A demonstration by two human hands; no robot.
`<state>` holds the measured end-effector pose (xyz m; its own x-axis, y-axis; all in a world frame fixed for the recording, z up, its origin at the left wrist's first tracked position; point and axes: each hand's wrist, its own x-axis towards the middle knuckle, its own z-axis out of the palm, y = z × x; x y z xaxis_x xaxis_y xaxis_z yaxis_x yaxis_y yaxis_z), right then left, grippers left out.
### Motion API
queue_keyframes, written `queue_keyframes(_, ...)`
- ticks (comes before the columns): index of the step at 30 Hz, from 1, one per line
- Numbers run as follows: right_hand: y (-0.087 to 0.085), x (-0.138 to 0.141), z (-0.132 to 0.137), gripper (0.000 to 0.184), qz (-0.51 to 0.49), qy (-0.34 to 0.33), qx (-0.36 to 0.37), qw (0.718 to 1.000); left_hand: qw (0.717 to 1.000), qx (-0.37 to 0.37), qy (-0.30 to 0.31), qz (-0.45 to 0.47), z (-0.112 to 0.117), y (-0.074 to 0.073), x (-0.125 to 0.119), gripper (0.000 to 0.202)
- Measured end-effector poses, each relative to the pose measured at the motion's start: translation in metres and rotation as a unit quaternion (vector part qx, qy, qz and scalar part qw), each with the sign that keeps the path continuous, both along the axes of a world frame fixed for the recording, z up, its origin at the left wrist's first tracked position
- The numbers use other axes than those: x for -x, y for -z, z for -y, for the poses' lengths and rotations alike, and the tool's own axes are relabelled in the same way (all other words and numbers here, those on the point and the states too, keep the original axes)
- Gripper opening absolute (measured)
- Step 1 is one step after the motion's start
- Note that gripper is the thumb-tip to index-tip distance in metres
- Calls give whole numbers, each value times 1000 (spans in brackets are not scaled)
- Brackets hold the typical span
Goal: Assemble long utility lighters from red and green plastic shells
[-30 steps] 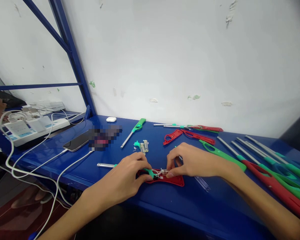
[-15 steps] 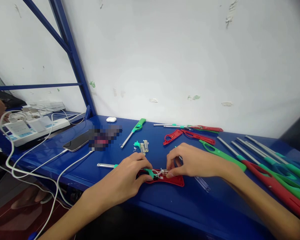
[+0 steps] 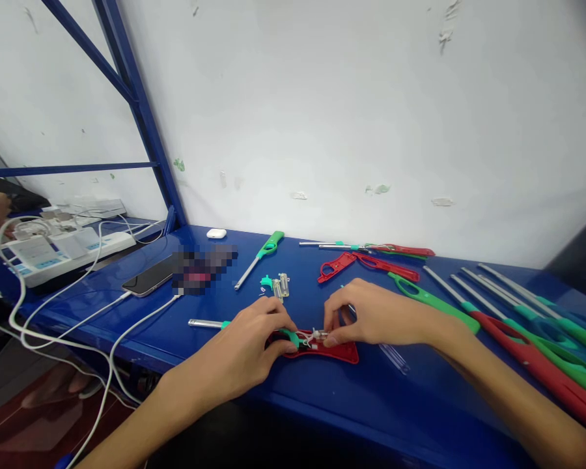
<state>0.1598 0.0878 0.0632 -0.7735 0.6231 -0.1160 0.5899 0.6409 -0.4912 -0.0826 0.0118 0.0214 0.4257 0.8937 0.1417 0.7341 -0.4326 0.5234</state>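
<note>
— Item one?
— Red casing (image 3: 344,352), opened, at the table's near middle; metal tube (image 3: 205,324) showing to its left, turquoise trigger (image 3: 292,337) inside.
— Left hand (image 3: 254,335)?
— Thumb and fingers closed on the red casing, about the trigger.
— Right hand (image 3: 359,316)?
— Thumb and fingertips pinching a small fitting (image 3: 319,335) over the casing.
— Surroundings?
— Just beyond: small clear parts (image 3: 282,285). Far: one green lighter (image 3: 272,242); to its right, red handle pieces (image 3: 394,268). Right: lighters (image 3: 512,340), several, side by side. Left: one phone (image 3: 149,279), cabled; farther left, power strip (image 3: 112,243).
</note>
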Motion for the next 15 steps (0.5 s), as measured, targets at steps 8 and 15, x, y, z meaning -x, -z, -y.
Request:
queue_keyframes(8, 1, 0, 0, 19, 3, 2, -8, 1000, 1000, -15, -5, -19, -2, 1, 0, 19)
queue_keyframes(15, 0, 1, 1, 20, 0, 4, 17, 1000, 998, -34, -6, -50, 2, 2, 0, 19)
